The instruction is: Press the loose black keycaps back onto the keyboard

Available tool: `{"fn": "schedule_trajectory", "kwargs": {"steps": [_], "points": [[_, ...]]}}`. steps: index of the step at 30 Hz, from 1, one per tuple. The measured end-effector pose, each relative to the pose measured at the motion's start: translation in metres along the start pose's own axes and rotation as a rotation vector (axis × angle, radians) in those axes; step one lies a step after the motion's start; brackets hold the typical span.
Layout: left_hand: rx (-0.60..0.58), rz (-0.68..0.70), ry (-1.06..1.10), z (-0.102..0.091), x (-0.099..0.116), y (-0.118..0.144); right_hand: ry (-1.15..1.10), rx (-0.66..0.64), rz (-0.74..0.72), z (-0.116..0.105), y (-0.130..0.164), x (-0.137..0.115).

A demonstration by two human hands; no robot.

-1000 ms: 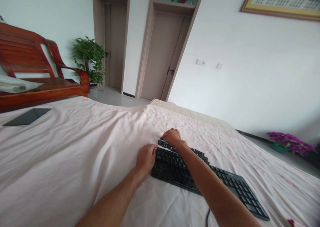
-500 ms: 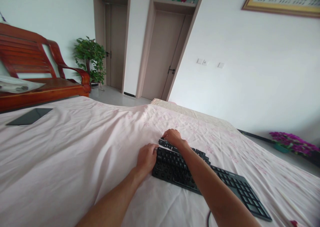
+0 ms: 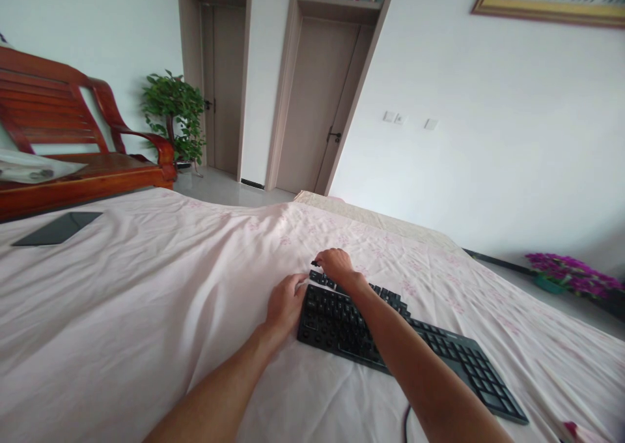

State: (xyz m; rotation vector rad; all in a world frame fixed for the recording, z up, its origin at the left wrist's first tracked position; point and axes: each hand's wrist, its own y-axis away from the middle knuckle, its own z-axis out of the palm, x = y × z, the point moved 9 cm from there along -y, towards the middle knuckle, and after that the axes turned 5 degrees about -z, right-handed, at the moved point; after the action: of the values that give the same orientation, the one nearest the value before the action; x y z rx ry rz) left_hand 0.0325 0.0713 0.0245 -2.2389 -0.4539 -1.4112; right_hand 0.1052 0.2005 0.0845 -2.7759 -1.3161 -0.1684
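We've got a black keycap (image 3: 315, 262) pinched in our right hand (image 3: 336, 264), just past the keyboard (image 3: 336, 316) lying on the pink sheet (image 3: 234, 254). Left hand (image 3: 284, 306) sits at the keyboard's corner, can't tell if it's gripping.

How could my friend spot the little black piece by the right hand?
Find the big pink cloth, then the black keyboard on it. Just beyond the keyboard's left end is the right hand, with the little black piece at its fingers. Nearby loose keys lie on the cloth; this one looks pinched.
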Motion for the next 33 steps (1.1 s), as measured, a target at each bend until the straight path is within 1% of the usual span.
{"fn": "schedule_trajectory", "kwargs": {"steps": [2, 5, 7, 9, 11, 13, 15, 18, 21, 23, 26, 28, 30, 33], "points": [[0.034, -0.03, 0.132, -0.004, -0.005, -0.003, 0.0, 0.04, -0.019, -0.01, 0.009, -0.007], [0.068, -0.024, 0.336, -0.009, -0.006, -0.008, 0.009, 0.112, -0.074, -0.025, 0.028, -0.024], [0.06, -0.043, 0.49, -0.009, -0.007, -0.011, 0.035, 0.165, -0.142, -0.033, 0.044, -0.04], [0.0, -0.123, 0.639, -0.002, -0.01, -0.012, 0.07, 0.208, -0.201, -0.038, 0.059, -0.054], [-0.012, -0.152, 0.683, 0.0, -0.009, -0.012, 0.096, 0.242, -0.218, -0.042, 0.071, -0.062], [-0.023, -0.165, 0.7, 0.002, -0.006, -0.011, 0.099, 0.273, -0.218, -0.044, 0.081, -0.065], [-0.05, -0.166, 0.712, 0.006, -0.002, -0.008, 0.072, 0.285, -0.204, -0.045, 0.089, -0.064], [-0.081, -0.168, 0.728, 0.011, 0.004, -0.003, -0.039, 0.314, -0.134, -0.044, 0.097, -0.052], [-0.05, -0.183, 0.737, 0.011, 0.003, 0.0, -0.189, 0.372, -0.059, -0.04, 0.108, -0.041], [0.0, -0.192, 0.735, 0.004, -0.002, 0.0, -0.283, 0.413, -0.031, -0.035, 0.116, -0.037], [0.122, -0.207, 0.723, -0.015, -0.015, -0.004, -0.43, 0.492, -0.008, -0.026, 0.131, -0.031], [0.192, -0.218, 0.699, -0.027, -0.023, -0.007, -0.507, 0.518, 0.001, -0.02, 0.141, -0.024], [0.226, -0.221, 0.674, -0.033, -0.028, -0.01, -0.545, 0.503, -0.01, -0.013, 0.15, -0.019], [0.223, -0.214, 0.639, -0.033, -0.029, -0.011, -0.548, 0.415, -0.093, -0.004, 0.161, -0.022]]}}
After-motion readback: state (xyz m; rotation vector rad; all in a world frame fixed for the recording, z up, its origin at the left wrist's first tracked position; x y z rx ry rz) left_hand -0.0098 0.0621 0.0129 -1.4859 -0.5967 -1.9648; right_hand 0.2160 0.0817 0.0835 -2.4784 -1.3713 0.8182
